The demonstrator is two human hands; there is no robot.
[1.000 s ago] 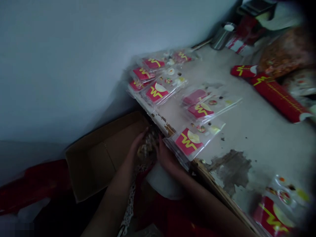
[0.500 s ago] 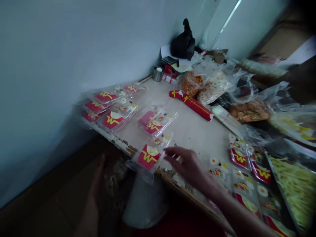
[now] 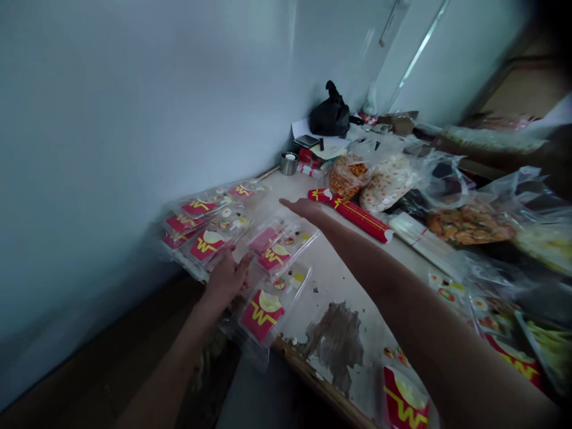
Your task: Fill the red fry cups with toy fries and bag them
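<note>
My left hand (image 3: 226, 277) is at the table's near left edge, thumb and fingers apart, beside a clear packet (image 3: 208, 244) with a red and yellow print. Whether its fingertips touch that packet I cannot tell. My right hand (image 3: 302, 207) reaches across the table with its fingers stretched out, near the red printed sleeves (image 3: 361, 219) and beyond a middle pair of packets (image 3: 274, 256). Another packet (image 3: 263, 314) lies between my forearms, its clear end hanging over the edge. More packets (image 3: 196, 207) are piled against the wall.
Bags of orange snack pieces (image 3: 349, 173), pale pieces (image 3: 386, 182) and brown pieces (image 3: 471, 223) stand at the back right. A metal cup (image 3: 288, 164) and black bag (image 3: 330, 117) are near the wall. Further packets (image 3: 404, 396) and a tray (image 3: 543, 351) lie at the right.
My right hand has moved from the front packet to far across the table. My left hand has risen from below the edge to the left packets. The view has shifted.
</note>
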